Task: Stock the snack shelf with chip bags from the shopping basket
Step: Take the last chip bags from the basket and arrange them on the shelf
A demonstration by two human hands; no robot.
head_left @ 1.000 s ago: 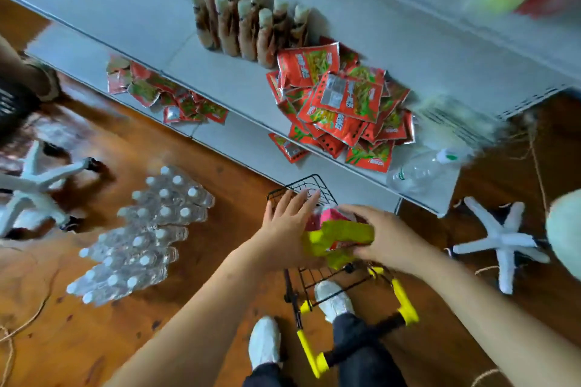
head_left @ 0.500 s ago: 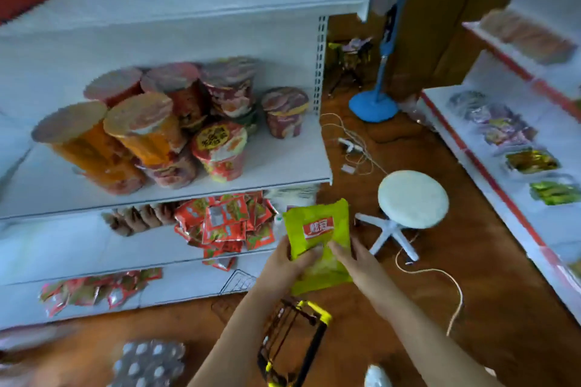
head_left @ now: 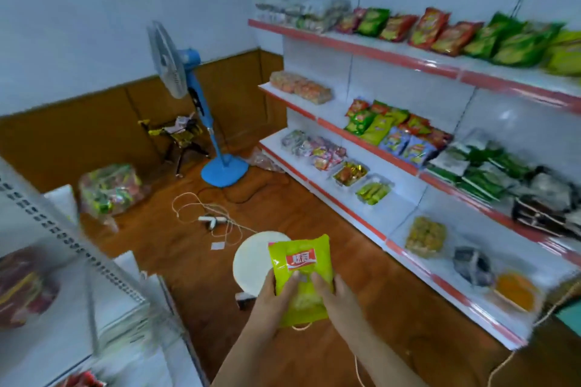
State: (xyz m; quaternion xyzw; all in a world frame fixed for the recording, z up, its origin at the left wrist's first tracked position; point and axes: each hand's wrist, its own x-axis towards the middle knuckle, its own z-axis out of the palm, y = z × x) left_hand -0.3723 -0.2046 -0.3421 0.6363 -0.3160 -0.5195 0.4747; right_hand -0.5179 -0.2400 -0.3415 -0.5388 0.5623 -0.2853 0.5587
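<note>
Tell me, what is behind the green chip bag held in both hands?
Behind the green chip bag, held by the left hand and the right hand, stands a round white stool on the wooden floor. The bag covers the stool's right part.

Blue standing fan [head_left: 188,97] on wooden floor [head_left: 314,229]; white round stool [head_left: 251,264]; power strip [head_left: 213,220] with cord; clear sack of packets [head_left: 110,188]

Single head-worn wide-angle view, looking forward and down from standing height. Both forearms enter from the bottom edge; left hand [head_left: 270,298] and right hand [head_left: 338,300] sit close to the lens, low centre. Camera faces a room corner: standing fan [head_left: 188,97] well off, centre-left. Snack shelf unit [head_left: 408,56] runs along the right, receding; white rack [head_left: 63,239] near, lower left. Edges blurred.
</note>
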